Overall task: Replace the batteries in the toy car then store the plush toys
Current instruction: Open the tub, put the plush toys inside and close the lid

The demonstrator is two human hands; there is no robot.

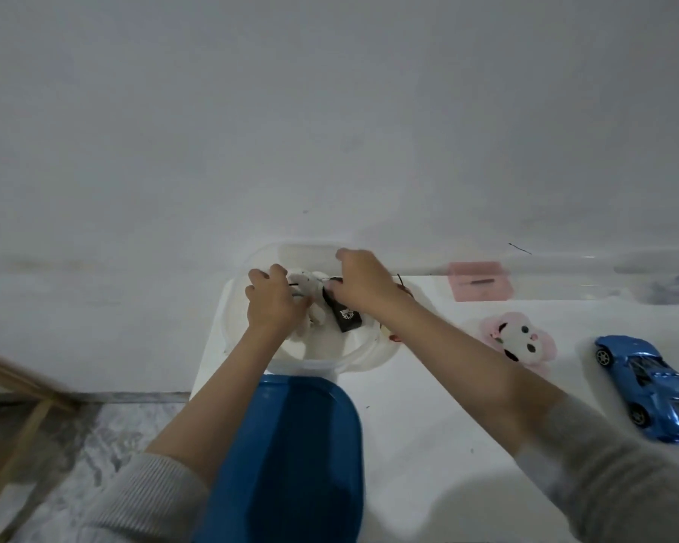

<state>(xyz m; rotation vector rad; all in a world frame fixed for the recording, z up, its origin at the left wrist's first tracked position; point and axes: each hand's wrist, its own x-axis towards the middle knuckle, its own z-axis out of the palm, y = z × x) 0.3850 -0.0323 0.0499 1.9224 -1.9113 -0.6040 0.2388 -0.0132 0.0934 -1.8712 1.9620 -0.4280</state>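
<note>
Both my hands are inside a clear plastic storage box (365, 346) at the table's left end. My left hand (271, 303) grips a small white plush toy (310, 291) lying in the box. My right hand (363, 286) pinches the toy's upper part beside its black hang tag (344, 315). A pink and white plush toy (516, 339) lies on the table to the right of the box. Further right stands the blue toy car (647, 386) on its wheels.
A blue lid (291, 456) lies on the table just in front of the box. A pink card (481, 280) lies by the wall at the back. The white table (428, 425) ends at the left, with floor and a wooden frame (20, 417) beyond.
</note>
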